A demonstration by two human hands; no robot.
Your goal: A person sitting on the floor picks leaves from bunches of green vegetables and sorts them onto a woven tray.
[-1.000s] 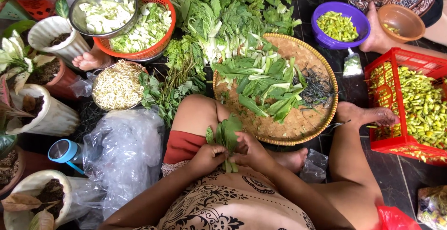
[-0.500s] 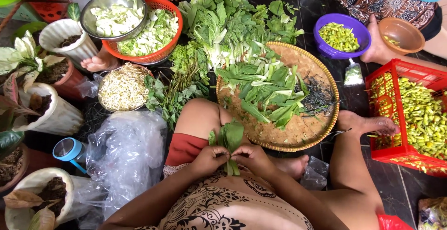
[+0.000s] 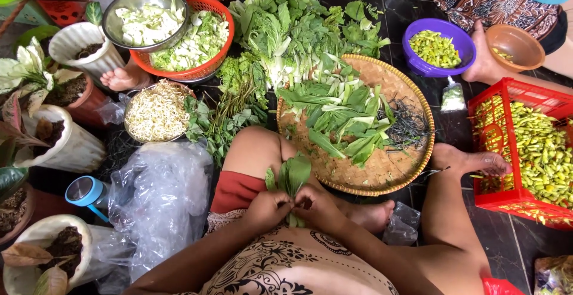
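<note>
Both hands meet near the person's lap: the left hand and right hand each grip a small bunch of leaves between them. Just beyond lies a woven tray of greens; a red crate stands far right.

Straight ahead, the woven tray of cut greens blocks the way; the bent knee (left of it) and crumpled plastic bag crowd the left. Bare dark floor opens far right, before the red crate.
</note>
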